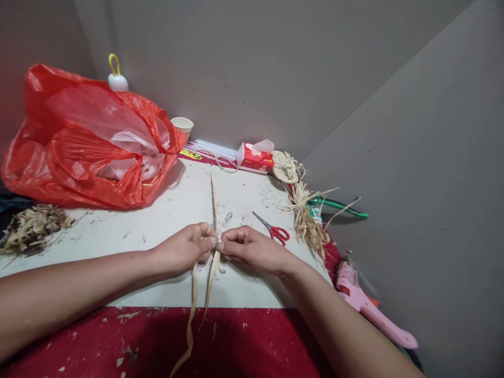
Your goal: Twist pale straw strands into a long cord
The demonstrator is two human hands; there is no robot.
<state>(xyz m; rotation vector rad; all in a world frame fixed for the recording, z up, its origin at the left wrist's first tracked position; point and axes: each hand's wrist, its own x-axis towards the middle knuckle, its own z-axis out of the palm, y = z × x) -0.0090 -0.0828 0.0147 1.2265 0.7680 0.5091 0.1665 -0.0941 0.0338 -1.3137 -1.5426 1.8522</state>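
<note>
A narrow braid of pale straw [215,202] runs away from me over the white board, its lower end between my two hands. My left hand [197,242] pinches the braid from the left, fingers curled. From the right, my right hand [246,247] pinches the same spot with thumb and forefinger. Loose flat straw strands [191,310] hang from the hands toward me, past the board's front edge. Red-handled scissors [275,231] lie just beyond my right hand, blades pointing away to the left.
A large red plastic bag [79,163] fills the back left, with straw scraps [35,228] before it. A tissue pack [255,157], coiled braid [287,167] and straw bundle [309,220] line the back right. A pink glue gun [374,310] lies at the right; a paper cup [182,125] stands behind.
</note>
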